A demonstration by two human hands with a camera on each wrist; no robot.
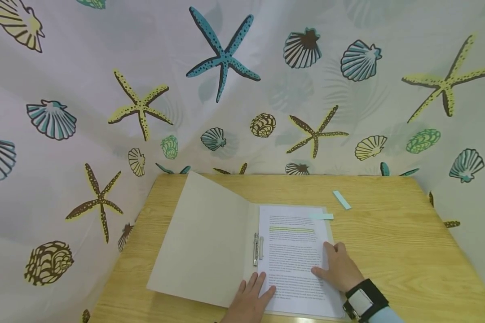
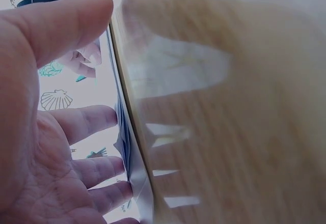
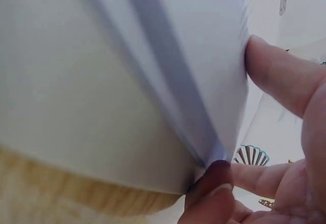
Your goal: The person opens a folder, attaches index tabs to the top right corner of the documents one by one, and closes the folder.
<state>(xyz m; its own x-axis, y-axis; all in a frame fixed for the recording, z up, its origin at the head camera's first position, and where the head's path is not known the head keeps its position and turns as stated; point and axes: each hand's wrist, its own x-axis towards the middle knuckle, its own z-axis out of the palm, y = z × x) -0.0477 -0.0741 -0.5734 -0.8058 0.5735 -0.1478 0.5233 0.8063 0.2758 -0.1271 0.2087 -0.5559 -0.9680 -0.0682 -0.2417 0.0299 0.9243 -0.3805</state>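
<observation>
Open folder (image 1: 204,242) flat on wooden table (image 1: 392,251), cover flap swung out toward 9 o'clock, metal fastener (image 1: 257,249) at the spine. Stack of printed pages (image 1: 293,251) on the right half, one line highlighted green near the top.

Left hand (image 1: 248,303) at 6 o'clock of the stack: fingers straight, pressing flat on the bottom-left corner of the pages, near the spine. Left wrist view confirms fingers extended (image 2: 84,122), nothing grasped.

Right hand (image 1: 339,268) at 4 o'clock of the stack, on the right page edge. Right wrist view: thumb (image 3: 211,183) under the sheet edges, a finger (image 3: 277,74) on top, several sheets (image 3: 204,71) lifted and pinched between them.

Two pale blue sticky tabs: one (image 1: 322,216) on the top right corner of the pages, at 1 o'clock; one (image 1: 341,199) loose on the table beyond it, apart from the folder.

Handling, as a judgement: paper light, thin, floppy, slick sheet-on-sheet, easy to crease or tear at the fastener holes. Best hold likely the free right edge, mid-height, pinched lightly between thumb and finger; bound side held down near the fastener to stop the stack shifting. Card cover stiffer, likely fine to lift by its outer edge.

Seashell and starfish curtain (image 1: 222,63) hanging behind the table.
</observation>
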